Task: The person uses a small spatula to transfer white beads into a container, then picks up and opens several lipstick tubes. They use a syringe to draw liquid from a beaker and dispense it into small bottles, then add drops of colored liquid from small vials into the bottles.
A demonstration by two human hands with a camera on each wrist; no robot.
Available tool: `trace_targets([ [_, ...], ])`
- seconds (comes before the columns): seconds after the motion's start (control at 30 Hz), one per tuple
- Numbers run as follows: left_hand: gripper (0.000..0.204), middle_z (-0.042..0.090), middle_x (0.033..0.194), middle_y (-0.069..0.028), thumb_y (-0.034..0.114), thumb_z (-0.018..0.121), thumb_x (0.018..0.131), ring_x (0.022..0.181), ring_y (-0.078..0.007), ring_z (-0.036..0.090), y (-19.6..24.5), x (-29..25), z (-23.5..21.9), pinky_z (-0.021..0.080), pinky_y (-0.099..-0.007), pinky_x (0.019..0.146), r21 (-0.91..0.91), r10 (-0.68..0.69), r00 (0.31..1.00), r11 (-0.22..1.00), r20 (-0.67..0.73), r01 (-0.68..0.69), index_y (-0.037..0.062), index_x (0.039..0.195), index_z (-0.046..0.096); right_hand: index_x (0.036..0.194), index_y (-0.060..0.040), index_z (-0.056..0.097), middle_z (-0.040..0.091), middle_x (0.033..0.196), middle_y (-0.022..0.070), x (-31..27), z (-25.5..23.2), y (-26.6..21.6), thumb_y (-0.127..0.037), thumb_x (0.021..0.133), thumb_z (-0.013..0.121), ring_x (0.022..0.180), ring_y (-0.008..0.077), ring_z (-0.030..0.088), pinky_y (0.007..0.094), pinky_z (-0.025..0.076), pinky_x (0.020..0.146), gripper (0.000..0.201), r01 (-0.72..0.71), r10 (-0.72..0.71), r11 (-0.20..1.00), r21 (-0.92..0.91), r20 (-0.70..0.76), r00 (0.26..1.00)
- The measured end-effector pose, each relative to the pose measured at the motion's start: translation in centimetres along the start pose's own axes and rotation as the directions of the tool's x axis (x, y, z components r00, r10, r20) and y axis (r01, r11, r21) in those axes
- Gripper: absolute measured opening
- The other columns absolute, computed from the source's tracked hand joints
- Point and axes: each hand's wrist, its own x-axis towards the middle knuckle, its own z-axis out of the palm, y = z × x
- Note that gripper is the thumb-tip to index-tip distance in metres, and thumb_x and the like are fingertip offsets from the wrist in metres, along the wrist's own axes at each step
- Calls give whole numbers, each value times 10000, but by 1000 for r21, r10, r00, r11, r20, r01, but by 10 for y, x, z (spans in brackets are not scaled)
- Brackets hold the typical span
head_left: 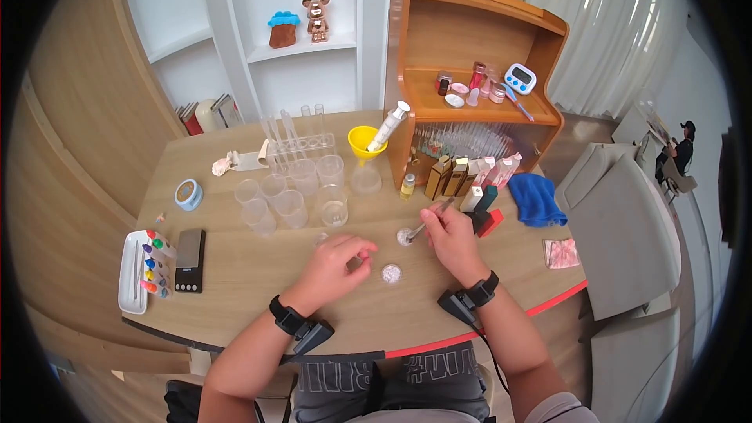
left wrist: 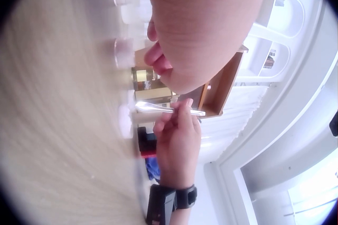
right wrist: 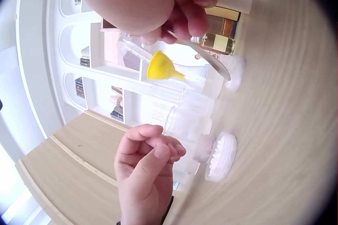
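Observation:
My right hand (head_left: pixel 452 243) pinches a small metal spoon (right wrist: pixel 214 62) near its handle. The spoon's bowl points down at a small round dish (head_left: pixel 405 236) holding white bits. Closer to me sits a second little dish (head_left: pixel 392 273), filled with white pieces; it shows larger in the right wrist view. Left of the dishes, my left hand (head_left: pixel 333 270) hovers low over the table with loosely bent fingers and nothing visible in them. In the left wrist view the right hand (left wrist: pixel 178 146) and spoon show beyond my left palm.
Behind the hands stand several clear cups (head_left: pixel 290 207), a test tube rack (head_left: pixel 301 145) and a yellow funnel (head_left: pixel 363 139). Small boxes (head_left: pixel 454 176) and a blue cloth (head_left: pixel 536 200) lie right, by a wooden cabinet (head_left: pixel 482 47). A scale (head_left: pixel 190 254) and white tray (head_left: pixel 135 298) are left.

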Motion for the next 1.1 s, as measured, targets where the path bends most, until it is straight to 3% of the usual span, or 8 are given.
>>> trace_targets([
  [0.1, 183, 654, 786, -60, 24, 710, 797, 671, -245, 632, -1, -2, 2, 501, -372, 614, -4, 1, 1000, 1000, 3, -1, 72, 972, 686, 943, 32, 639, 578, 658, 98, -1, 1, 2, -211, 991, 651, 582, 148, 513, 309, 438, 569, 248, -2, 2, 1000, -4, 28, 1000],
  [0.2, 190, 640, 773, -59, 26, 715, 796, 674, -251, 624, -1, -1, 1, 498, -378, 618, 11, -6, 1000, 1000, 12, 6, 76, 976, 683, 927, -3, 629, 583, 689, -12, -2, 1, 2, -180, 1025, 606, 586, 59, 542, 241, 435, 532, 204, 84, -77, 995, -46, 128, 989],
  [0.3, 217, 628, 786, -62, 29, 718, 793, 720, -258, 624, -1, -1, 1, 499, -384, 641, 33, -16, 1000, 999, 18, 16, 82, 1000, 679, 931, -6, 632, 604, 720, -7, -6, 2, -10, -176, 1027, 601, 605, 62, 560, 239, 456, 552, 198, -69, 26, 988, 140, 287, 958],
  [0.5, 297, 618, 876, -85, 27, 721, 777, 863, -287, 614, 0, 1, 0, 499, -406, 743, 55, -56, 997, 997, 57, 52, 87, 1062, 662, 947, -2, 639, 621, 736, -1, -6, 3, -11, -186, 1033, 594, 626, 67, 583, 233, 475, 580, 208, -103, 60, 975, 195, 216, 974],
  [0.7, 331, 642, 985, -111, 36, 737, 765, 988, -327, 608, -1, 2, 1, 497, -431, 856, 68, -45, 997, 997, 67, 40, 73, 1082, 648, 980, 8, 639, 635, 778, 10, -8, 3, -11, -180, 1039, 583, 660, 82, 599, 243, 498, 619, 205, -93, 35, 986, 135, 380, 924],
  [0.8, 386, 651, 1106, -130, 50, 759, 753, 1108, -336, 595, -3, 1, 1, 490, -431, 942, 53, -54, 994, 997, 93, 49, 71, 1122, 647, 992, 17, 653, 645, 793, 16, -10, 7, -4, -184, 1020, 618, 666, 86, 595, 253, 492, 617, 206, -114, -24, 952, 283, 441, 897],
  [0.9, 481, 637, 1178, -142, 66, 774, 730, 1212, -342, 559, -2, 0, 0, 473, -439, 1004, 67, -72, 984, 996, 160, 62, 81, 1188, 628, 1001, 18, 654, 647, 805, 21, -10, 7, -4, -177, 1021, 616, 671, 86, 596, 255, 498, 619, 199, -122, -31, 952, 282, 482, 875],
  [1.1, 568, 651, 1184, -156, 75, 743, 706, 1271, -386, 529, 2, 0, 1, 443, -469, 1055, 88, -58, 976, 995, 210, 40, 81, 1252, 588, 1010, 22, 653, 650, 817, 28, -7, 3, -10, -167, 1045, 568, 684, 88, 614, 244, 505, 631, 210, -147, 47, 966, 213, 417, 908],
])
